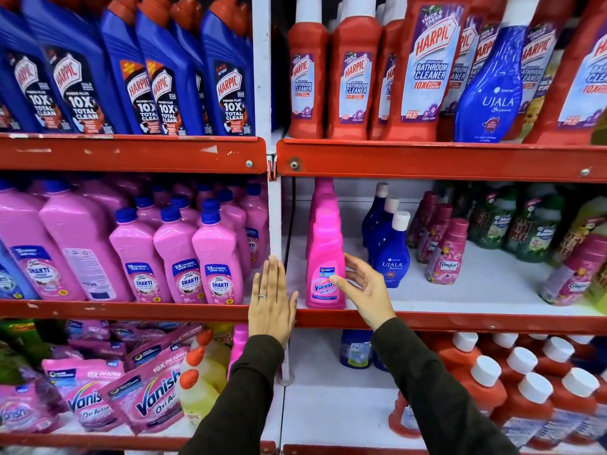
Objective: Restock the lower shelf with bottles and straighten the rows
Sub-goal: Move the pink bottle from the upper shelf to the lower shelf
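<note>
A row of pink Vanish bottles (pixel 325 257) stands front to back on the middle right shelf (pixel 460 320), just right of the white upright. My right hand (pixel 363 287) is open beside the front bottle, thumb on its label and fingers curled near its right side. My left hand (pixel 271 297) is held flat with fingers together, left of the bottle, in front of the upright and the red shelf edge. It holds nothing. To the right stand a row of blue Ujala bottles (pixel 391 254) and a row of pink Comfort bottles (pixel 443 257).
Pink Shakti bottles (pixel 216 257) fill the middle left shelf. The bottom shelf holds Vanish pouches (pixel 144 399), yellow bottles (pixel 200 385) and red white-capped bottles (pixel 525 389). White shelf floor (pixel 335 408) shows between them. Harpic bottles (pixel 423 67) line the top shelf.
</note>
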